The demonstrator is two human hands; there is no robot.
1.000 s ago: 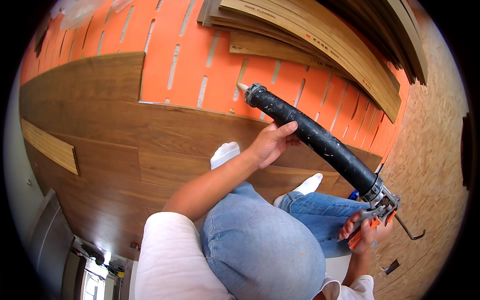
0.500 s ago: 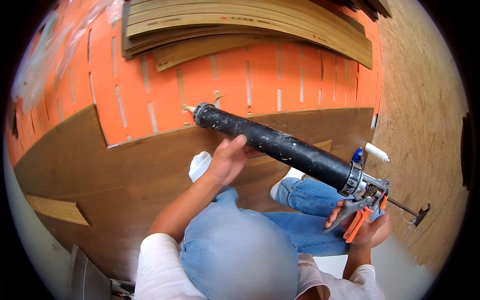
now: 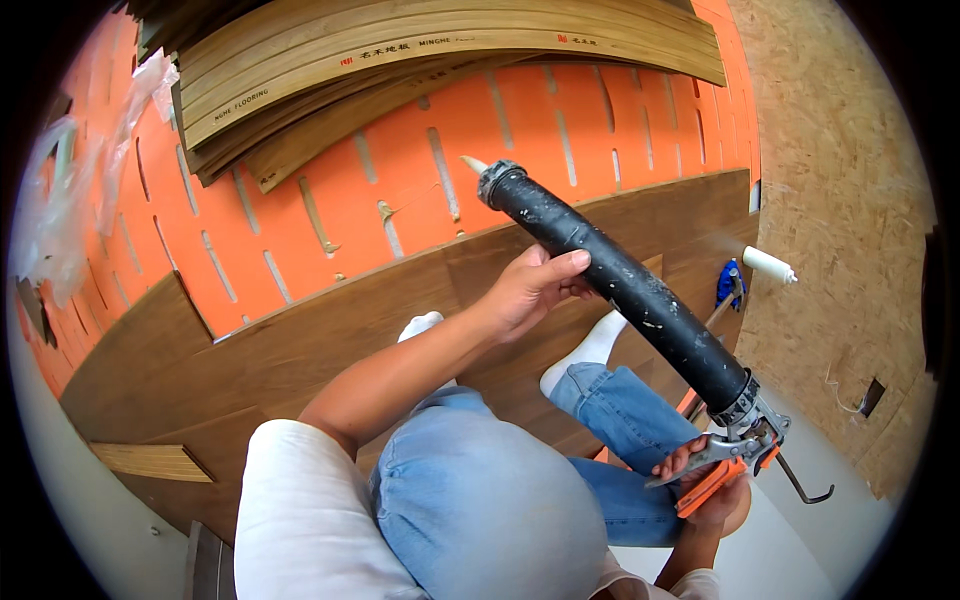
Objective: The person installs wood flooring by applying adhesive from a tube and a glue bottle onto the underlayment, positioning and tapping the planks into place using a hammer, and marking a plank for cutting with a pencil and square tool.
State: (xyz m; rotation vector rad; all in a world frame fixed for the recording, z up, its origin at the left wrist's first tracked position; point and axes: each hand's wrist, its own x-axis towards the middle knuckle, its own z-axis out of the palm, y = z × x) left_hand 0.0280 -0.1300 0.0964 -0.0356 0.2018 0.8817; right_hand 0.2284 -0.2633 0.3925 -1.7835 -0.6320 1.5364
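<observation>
I hold a long black caulking gun (image 3: 620, 285) across my lap, its pale nozzle tip (image 3: 473, 164) pointing up-left over the orange underlay (image 3: 400, 200). My left hand (image 3: 530, 290) grips the black barrel from below, about a third of the way down from the nozzle. My right hand (image 3: 705, 480) is closed around the orange and metal trigger handle at the lower right. I kneel in blue jeans and white socks on laid dark wood flooring planks (image 3: 300, 350).
A stack of loose light wood planks (image 3: 430, 60) lies on the underlay at the top. Crumpled clear plastic (image 3: 60, 210) sits at the left. A white tube (image 3: 768, 265) and a blue tool (image 3: 730, 283) lie by the chipboard wall (image 3: 840, 200) on the right. One short plank piece (image 3: 150, 460) lies lower left.
The view has swung so the plank stack is nearer the centre. The caulking gun's nozzle has shifted from the laid planks out over the orange underlay; both hands keep their grips.
</observation>
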